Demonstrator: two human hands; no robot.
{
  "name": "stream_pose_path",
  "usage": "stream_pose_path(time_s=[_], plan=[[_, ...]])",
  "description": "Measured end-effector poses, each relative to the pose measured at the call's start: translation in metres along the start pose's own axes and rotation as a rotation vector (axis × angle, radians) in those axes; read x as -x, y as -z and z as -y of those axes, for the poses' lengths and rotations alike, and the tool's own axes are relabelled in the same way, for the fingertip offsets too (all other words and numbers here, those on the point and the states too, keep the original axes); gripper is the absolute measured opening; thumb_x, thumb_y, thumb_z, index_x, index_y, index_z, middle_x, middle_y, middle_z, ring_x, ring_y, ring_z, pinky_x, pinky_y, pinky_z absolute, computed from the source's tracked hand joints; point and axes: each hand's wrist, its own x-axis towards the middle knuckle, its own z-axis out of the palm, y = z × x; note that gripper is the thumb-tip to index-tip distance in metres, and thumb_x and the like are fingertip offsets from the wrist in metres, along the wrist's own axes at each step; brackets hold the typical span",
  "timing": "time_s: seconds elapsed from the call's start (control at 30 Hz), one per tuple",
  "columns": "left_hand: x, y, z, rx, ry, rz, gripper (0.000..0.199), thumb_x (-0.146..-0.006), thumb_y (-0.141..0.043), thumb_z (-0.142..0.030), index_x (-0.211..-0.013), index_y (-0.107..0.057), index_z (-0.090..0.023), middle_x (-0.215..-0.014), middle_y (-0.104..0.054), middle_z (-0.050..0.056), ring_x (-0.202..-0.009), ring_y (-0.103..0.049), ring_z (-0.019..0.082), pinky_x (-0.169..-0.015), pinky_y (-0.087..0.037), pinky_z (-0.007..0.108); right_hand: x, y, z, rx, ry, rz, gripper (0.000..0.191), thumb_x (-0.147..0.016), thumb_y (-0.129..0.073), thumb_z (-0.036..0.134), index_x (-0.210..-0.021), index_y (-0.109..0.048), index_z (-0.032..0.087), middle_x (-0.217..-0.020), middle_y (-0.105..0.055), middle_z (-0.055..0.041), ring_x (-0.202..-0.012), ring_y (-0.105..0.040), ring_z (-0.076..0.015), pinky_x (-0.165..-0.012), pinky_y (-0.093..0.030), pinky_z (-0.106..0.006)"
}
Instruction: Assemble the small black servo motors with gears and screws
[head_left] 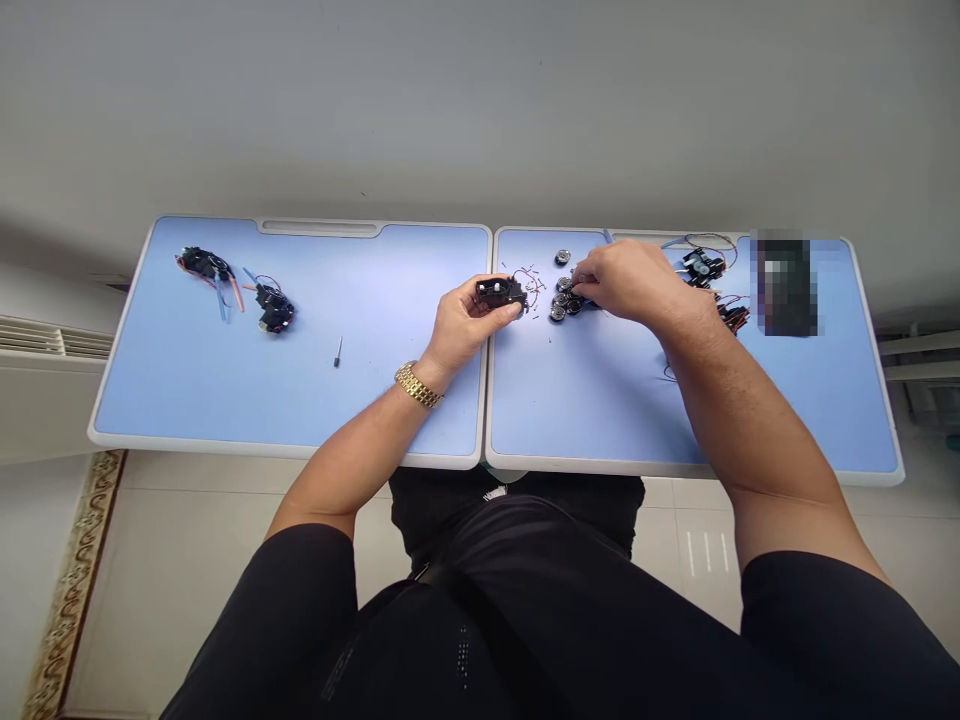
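Note:
Between the thumb and fingers of my left hand point(469, 318) is a black plastic assembly point(501, 292) with a white bit on it, held just over the right table near the seam. Thin red and black wires point(532, 288) trail from its right end. My right hand point(626, 283) is closed in a pinch at a cluster of small round black parts with silvery tops point(561, 300). Its fingertips are on one at the cluster's right side, mostly hidden by the hand. Another round part point(562, 257) stands apart behind them. Tiny screws point(534, 272) lie scattered between my hands.
Two black wired assemblies point(206, 265) point(275, 305) and a small screwdriver-like tool point(338, 352) lie on the left table point(225, 400). More wired assemblies point(705, 265) are beyond my right forearm, near a pixelated dark object point(786, 288). A seam point(487, 400) divides the tables.

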Motion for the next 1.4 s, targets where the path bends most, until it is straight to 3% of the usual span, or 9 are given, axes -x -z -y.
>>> stream_pose_path(time_s=[0.5,0.77,1.03,1.4], plan=[[0.002,-0.001,-0.005,0.000,0.032,0.010,0.053,-0.077,-0.100,-0.046,-0.120,-0.080,-0.023,-0.118,-0.082,0.007,-0.105,-0.079,0.021,-0.100,-0.067,0.038,0.002,0.002,0.006,0.058,0.014,0.004,0.033,-0.104,-0.057,0.033,-0.114,-0.089,0.029,-0.112,-0.086,-0.0104,-0.105,-0.072,-0.0328,-0.076,-0.040,-0.040],[0.002,-0.001,-0.005,0.002,0.020,0.017,0.051,-0.078,-0.099,-0.046,-0.119,-0.080,-0.023,-0.116,-0.083,0.008,-0.104,-0.080,0.022,-0.098,-0.068,0.039,0.013,0.013,-0.002,-0.019,0.019,0.054,0.049,-0.098,-0.063,0.031,-0.144,-0.080,0.036,-0.116,-0.086,-0.0071,-0.104,-0.072,-0.0310,-0.076,-0.043,-0.039],[0.001,0.000,-0.005,-0.003,0.015,0.022,0.052,-0.077,-0.099,-0.048,-0.119,-0.081,-0.024,-0.118,-0.082,0.008,-0.106,-0.080,0.022,-0.100,-0.068,0.040,0.012,0.010,0.003,0.092,0.007,0.105,0.044,-0.100,-0.063,0.032,-0.141,-0.079,0.031,-0.118,-0.084,-0.0113,-0.106,-0.073,-0.0334,-0.073,-0.038,-0.039],[0.001,-0.001,-0.005,0.008,0.012,0.010,0.054,-0.077,-0.101,-0.049,-0.120,-0.081,-0.024,-0.118,-0.083,0.008,-0.105,-0.080,0.021,-0.098,-0.068,0.038,0.015,0.011,0.005,0.079,-0.016,0.117,0.042,-0.101,-0.062,0.042,-0.136,-0.079,0.028,-0.110,-0.083,-0.0147,-0.103,-0.073,-0.0364,-0.080,-0.042,-0.042]])
